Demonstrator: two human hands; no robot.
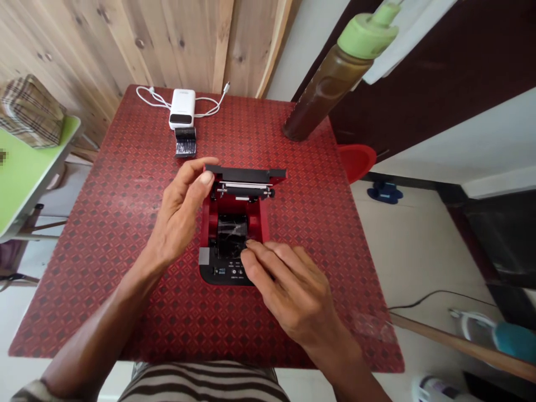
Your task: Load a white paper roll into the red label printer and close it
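A small red and black label printer point(208, 272) sits on the table with its lid point(247, 175) raised. My left hand point(181, 209) grips the lid's left corner between thumb and fingers. Under the lid a thin roller bar is visible. Inside the bay lies a roll of shiny black film point(233, 231). My right hand point(293, 285) is closed, its thumb and index fingertips pinched at the film's front right edge. Those fingers cover part of the button panel and the printer's right front corner.
On the red patterned table point(138, 268), a white power bank point(182, 106) with a cable lies at the back, a second black film roll point(185, 142) touching it. A tall brown bottle point(322, 89) with a green cap stands back right. A red stool point(358, 161) is beyond the right edge.
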